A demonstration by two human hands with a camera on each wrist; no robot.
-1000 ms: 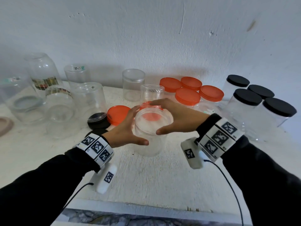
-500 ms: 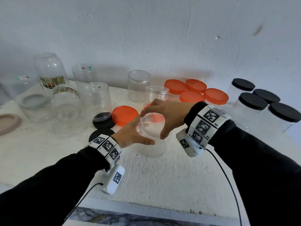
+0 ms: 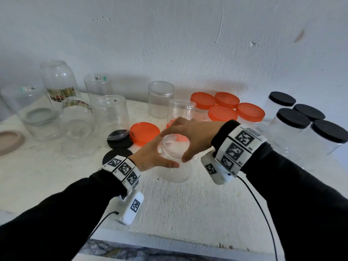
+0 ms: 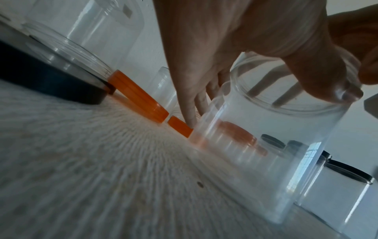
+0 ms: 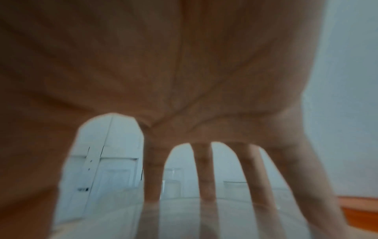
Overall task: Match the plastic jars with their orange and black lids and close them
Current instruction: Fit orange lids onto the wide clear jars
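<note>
I see a white table (image 3: 188, 213): clear jars (image 3: 105, 117) far left, orange lids (image 3: 144, 132) centre, black-lidded jars (image 3: 293, 121) far right.

No words or numbers are clear enough to read. Two clear jars at the back carry small stickers (image 3: 99, 78), too blurry to make out. The wrist bands (image 3: 242, 146) show black-and-white square code patterns, with tiny marks beside them too small to read.
</note>
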